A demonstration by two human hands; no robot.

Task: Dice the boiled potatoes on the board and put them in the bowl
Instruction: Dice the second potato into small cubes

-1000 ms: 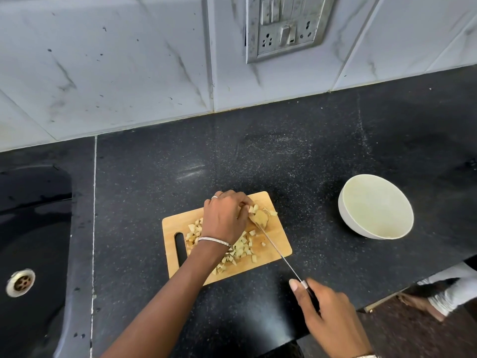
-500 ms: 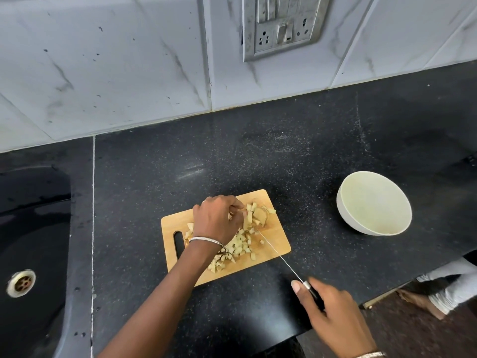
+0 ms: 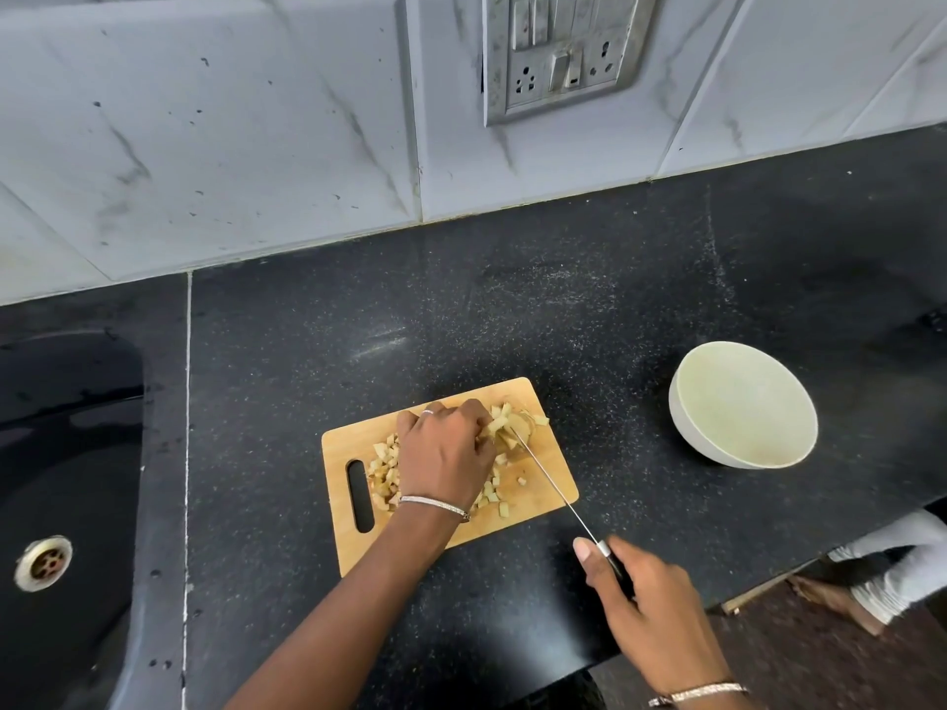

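Black counter [image 3: 512, 310], sink [image 3: 66, 453] at left, socket plate [image 3: 563, 53] on wall [image 3: 205, 120].

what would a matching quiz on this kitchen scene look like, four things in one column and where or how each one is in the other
Things:
1. bowl
2. knife
3. board
4. drain

Places:
A. held by the right hand
B. far left, in the black basin
C. empty, on the counter to the right of the board
D. under the left hand, with potato pieces on it

Pairs: 1-C, 2-A, 3-D, 4-B
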